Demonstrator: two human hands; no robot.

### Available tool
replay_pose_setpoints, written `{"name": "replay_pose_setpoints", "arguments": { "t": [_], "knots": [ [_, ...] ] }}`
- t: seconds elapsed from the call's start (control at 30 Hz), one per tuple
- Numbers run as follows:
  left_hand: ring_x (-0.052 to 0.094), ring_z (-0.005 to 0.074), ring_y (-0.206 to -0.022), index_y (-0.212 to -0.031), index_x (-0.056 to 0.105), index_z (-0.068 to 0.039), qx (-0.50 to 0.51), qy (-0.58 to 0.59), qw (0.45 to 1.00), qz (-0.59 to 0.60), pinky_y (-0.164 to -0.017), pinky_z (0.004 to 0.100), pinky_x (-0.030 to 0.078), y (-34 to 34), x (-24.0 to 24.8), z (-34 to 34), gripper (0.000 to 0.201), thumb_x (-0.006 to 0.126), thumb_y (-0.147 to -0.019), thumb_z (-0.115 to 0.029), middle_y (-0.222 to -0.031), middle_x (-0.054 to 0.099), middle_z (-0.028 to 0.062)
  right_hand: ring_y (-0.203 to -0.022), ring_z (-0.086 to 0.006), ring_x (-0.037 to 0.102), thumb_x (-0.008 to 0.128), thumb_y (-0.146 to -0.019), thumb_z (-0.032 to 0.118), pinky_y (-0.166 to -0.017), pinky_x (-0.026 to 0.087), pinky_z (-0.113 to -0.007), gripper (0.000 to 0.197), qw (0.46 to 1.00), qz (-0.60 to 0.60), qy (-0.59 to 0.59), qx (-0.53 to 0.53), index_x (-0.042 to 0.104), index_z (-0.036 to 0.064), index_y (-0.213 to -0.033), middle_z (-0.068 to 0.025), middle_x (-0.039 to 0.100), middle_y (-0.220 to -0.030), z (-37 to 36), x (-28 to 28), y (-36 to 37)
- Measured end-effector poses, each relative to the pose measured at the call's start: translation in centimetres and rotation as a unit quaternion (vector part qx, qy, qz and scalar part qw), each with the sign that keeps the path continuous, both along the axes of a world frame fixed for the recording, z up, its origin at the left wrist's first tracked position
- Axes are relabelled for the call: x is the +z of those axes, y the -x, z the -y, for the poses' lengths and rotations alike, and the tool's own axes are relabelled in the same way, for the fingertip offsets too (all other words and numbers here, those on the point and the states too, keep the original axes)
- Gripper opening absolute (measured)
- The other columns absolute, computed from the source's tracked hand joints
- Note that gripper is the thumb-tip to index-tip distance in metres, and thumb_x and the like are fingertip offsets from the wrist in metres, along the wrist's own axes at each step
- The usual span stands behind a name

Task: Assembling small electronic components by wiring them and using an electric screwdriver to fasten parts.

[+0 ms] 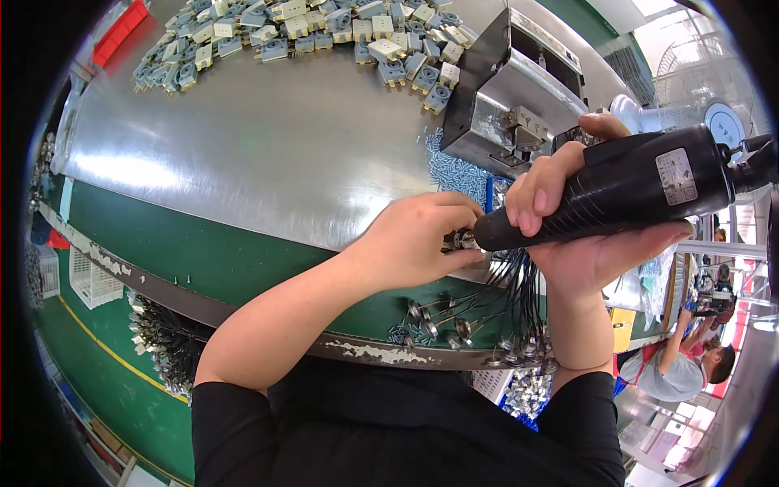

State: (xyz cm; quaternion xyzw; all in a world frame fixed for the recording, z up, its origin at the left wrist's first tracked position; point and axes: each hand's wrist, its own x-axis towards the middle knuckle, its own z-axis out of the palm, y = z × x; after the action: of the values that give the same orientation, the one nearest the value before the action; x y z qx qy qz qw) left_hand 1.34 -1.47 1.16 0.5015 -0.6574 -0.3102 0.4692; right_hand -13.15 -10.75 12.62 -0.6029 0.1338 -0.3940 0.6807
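- Black electric screwdriver held above workbench, right of centre; right hand wrapped round its barrel.
- Left hand nearly closed, fingertips pinching small metal part at the nose.
- Judged rigid, fairly heavy; best grip: ribbed barrel.
- Long axis slants; nose left, slightly down; rear right.

1. We see a desk, steel-topped, green along the front.
2. Toward its far side we find heaped blocks.
3. We see screws beside a metal box.
4. Wired discs lie near us.
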Motion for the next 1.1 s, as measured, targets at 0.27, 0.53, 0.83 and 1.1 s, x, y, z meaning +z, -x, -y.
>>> {"name": "replay_pose_setpoints", "arguments": {
  "t": [0.27, 0.53, 0.83, 1.1],
  "knots": [
    [0.073, 0.0326, -0.09, -0.108, 0.074, 0.001, 0.003, 0.019, 1.0, -0.012, -0.078, 0.0411, 0.06, 0.13, -0.2, 0.03, 0.041, 0.094, -0.08, -0.022, -0.11, 0.073, 0.0122, -0.06, -0.022, 0.055, 0.043, -0.08, 0.105, -0.061, 0.047, -0.038, 0.127, 1.0, -0.008, 0.01, -0.007, 0.04, 0.0017, -0.153, -0.0085, 0.055, -0.077, -0.06, 0.2, 0.08],
    [0.073, 0.0328, -0.091, -0.107, 0.074, 0.0, -0.005, 0.001, 1.0, -0.002, -0.078, 0.0414, 0.06, 0.06, 0.0, 0.17, 0.04, 0.094, -0.08, -0.022, -0.11, 0.073, 0.0121, -0.059, -0.0217, 0.055, 0.042, -0.08, 0.106, -0.06, 0.047, -0.038, 0.127, 0.999, -0.035, 0.024, -0.029, 0.041, 0.0013, -0.152, -0.0087, 0.055, -0.076, -0.19, 0.4, 0.03],
    [0.073, 0.0335, -0.092, -0.106, 0.074, 0.0, -0.003, 0.003, 1.0, 0.002, -0.079, 0.0416, 0.059, -0.09, -0.04, 0.3, 0.04, 0.094, -0.08, -0.024, -0.11, 0.073, 0.0124, -0.06, -0.0221, 0.056, 0.041, -0.079, 0.107, -0.06, 0.048, -0.038, 0.128, 0.999, -0.037, 0.02, -0.031, 0.041, 0.0011, -0.152, -0.009, 0.055, -0.076, 0.19, 0.27, -0.03],
    [0.073, 0.0334, -0.092, -0.105, 0.074, 0.001, -0.009, -0.003, 1.0, -0.004, -0.08, 0.0415, 0.059, -0.11, -0.11, 0.12, 0.04, 0.094, -0.08, -0.022, -0.11, 0.073, 0.0125, -0.061, -0.0216, 0.056, 0.043, -0.079, 0.106, -0.061, 0.049, -0.038, 0.128, 0.999, -0.031, 0.003, -0.013, 0.04, 0.0011, -0.153, -0.0086, 0.055, -0.077, 0.18, -0.2, 0.27]
  ]
}}
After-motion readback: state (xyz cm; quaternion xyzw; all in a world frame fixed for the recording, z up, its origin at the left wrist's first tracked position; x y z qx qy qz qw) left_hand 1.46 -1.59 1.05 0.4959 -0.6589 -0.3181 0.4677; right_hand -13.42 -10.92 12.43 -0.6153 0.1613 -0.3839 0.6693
